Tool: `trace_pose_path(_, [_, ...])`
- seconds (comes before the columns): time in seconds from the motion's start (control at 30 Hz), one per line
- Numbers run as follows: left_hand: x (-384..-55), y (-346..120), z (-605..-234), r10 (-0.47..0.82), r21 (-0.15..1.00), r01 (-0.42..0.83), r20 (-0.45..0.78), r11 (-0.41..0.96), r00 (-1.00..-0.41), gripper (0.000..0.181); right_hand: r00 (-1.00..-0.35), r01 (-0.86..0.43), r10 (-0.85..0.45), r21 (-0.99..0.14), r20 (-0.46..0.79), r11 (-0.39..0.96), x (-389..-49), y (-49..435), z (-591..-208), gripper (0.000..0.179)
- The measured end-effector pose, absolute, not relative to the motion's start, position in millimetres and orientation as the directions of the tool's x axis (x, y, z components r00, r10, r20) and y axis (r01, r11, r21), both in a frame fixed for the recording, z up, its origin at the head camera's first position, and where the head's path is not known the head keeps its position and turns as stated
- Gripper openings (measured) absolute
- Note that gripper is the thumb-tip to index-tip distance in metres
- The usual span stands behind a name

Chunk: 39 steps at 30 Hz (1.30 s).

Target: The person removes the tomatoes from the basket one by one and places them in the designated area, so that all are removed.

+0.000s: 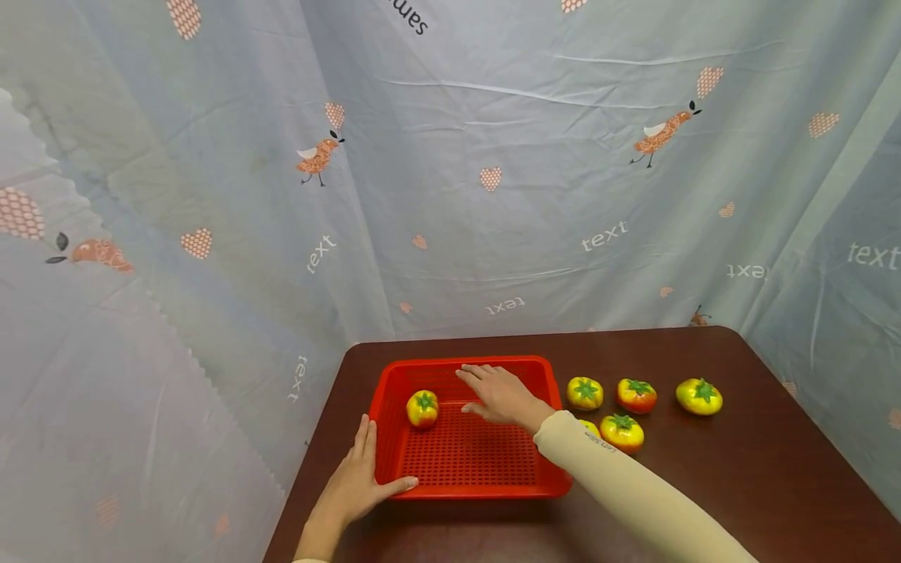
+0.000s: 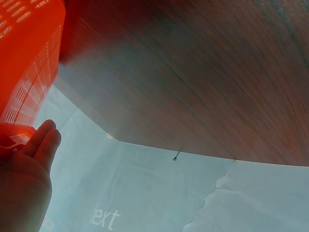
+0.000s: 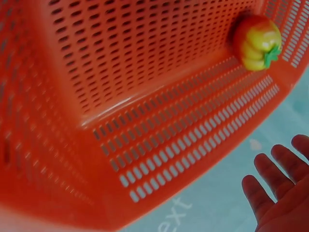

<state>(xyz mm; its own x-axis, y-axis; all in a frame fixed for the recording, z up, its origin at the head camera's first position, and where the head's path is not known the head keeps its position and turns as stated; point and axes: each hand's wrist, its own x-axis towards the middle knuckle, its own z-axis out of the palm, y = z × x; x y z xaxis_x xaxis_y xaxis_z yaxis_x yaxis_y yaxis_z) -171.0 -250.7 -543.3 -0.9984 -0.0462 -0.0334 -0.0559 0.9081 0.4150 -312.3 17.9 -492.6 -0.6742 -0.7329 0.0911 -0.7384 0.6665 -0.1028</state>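
A red perforated plastic basket [image 1: 479,493] sits on the dark table. One yellow-and-red toy fruit [image 1: 422,409] with a green leafy top lies inside it, toward the left. My left hand [image 1: 355,478] rests at the basket's front left corner, fingers straight along the outer side and thumb by the front rim. Over the right half of the basket is my right hand [image 1: 498,393], fingers spread and holding nothing. The right wrist view also shows that hand [image 3: 285,188] with its fingers apart, clear of the fruit [image 3: 258,43].
Right of the basket are several similar toy fruits, among them a yellow one [image 1: 585,393], a redder one [image 1: 637,396] and a yellow one farther right [image 1: 699,396]. My right sleeve partly hides another fruit [image 1: 590,428]. A patterned grey-blue cloth [image 1: 450,195] hangs behind the table [image 1: 746,469].
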Motion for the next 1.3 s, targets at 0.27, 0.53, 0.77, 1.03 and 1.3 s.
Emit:
trace_pose_path(0.27, [-171,-251,-544,-0.042,0.422,-0.053,-0.037,0.905,-0.998,0.125,-0.654,-0.756,-0.752,-0.073,0.079,0.65,-312,-3,-503,0.067])
trace_pose_path(0.53, [-173,-250,-542,-0.039,0.425,-0.045,-0.021,0.904,-0.999,0.125,-0.655,-0.756,-0.752,-0.08,0.076,0.65,-317,-24,-515,0.066])
trace_pose_path(0.77, [-173,-250,-546,-0.039,0.415,-0.045,-0.021,0.909,-0.999,0.126,-0.656,-0.754,-0.751,-0.11,0.07,0.648,-314,-43,-526,0.067])
trace_pose_path(1.03, [-172,-250,-543,-0.03,0.403,-0.03,-0.008,0.915,-1.0,0.124,-0.659,-0.747,-0.749,-0.179,0.069,0.641,-313,-61,-534,0.064])
trace_pose_path(1.3, [-174,-248,-545,-0.036,0.405,-0.038,-0.014,0.913,-0.999,0.125,-0.693,-0.713,-0.721,-0.151,0.005,0.685,-315,-66,-548,0.066])
